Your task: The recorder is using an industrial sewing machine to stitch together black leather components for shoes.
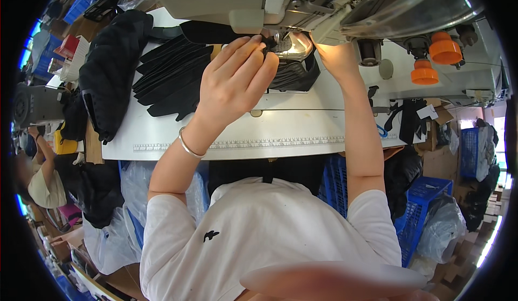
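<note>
My left hand point(237, 77) is at the sewing machine's point(280, 18) needle area, its fingers pinched together on the edge of a black fabric piece point(208, 32). That piece reaches out to the left from under the machine head. My right hand point(335, 58) is on the other side of the needle area, lit by the lamp; its fingers are hidden behind the machine parts. A fanned stack of black fabric pieces point(172, 80) lies left of my left wrist. More folded black pieces point(295, 79) lie between my two hands.
The white table point(302, 120) has a printed ruler point(232, 144) along its near edge. A large black fabric bundle point(110, 74) lies at left. Orange knobs point(446, 47) hang at upper right. Blue crates point(423, 204) stand below right. Another person point(43, 179) sits far left.
</note>
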Tool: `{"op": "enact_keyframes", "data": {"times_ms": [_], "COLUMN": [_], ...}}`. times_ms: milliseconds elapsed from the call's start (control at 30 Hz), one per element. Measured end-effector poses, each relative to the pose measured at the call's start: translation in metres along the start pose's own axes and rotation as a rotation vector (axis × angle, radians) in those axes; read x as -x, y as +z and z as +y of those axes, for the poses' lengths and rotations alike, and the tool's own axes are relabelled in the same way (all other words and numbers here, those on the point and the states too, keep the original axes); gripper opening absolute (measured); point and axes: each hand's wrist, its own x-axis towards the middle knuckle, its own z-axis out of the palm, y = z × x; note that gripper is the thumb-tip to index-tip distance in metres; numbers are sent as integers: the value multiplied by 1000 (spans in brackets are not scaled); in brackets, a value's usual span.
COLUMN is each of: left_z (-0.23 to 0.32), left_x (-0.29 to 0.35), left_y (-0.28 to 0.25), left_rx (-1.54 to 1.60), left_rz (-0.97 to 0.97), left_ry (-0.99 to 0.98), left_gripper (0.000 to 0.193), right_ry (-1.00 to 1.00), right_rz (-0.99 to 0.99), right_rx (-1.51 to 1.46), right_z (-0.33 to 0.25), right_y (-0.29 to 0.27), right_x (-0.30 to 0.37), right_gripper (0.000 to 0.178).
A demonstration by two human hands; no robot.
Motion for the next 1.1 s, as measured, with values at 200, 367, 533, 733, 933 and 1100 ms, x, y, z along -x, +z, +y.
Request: {"op": "enact_keyframes", "data": {"times_ms": [200,367,533,733,933,1100], "left_z": [-4,5,5,-81,-79,-23], "left_x": [1,-1,-5,13,9,16], "left_y": [2,2,-8,-19,-2,-7], "left_rx": [-34,-28,-20,341,925,367], "left_rz": [41,28,51,265,-337,-51], "left_ry": [30,-8,-46,-615,-785,-183], "left_gripper": [17,19,20,23,22,41], "right_ry": [-11,27,90,207,-71,109], "right_rz": [7,47,35,133,341,264], "right_rx": [-49,-170,-282,-357,-190,-118], "right_z": [-13,-7,-2,-59,-158,-148], "right_y": [-6,7,13,-10,3,-20], "right_x": [-5,-7,-7,29,54,51], "right_gripper": [21,43,44,30,37,42]}}
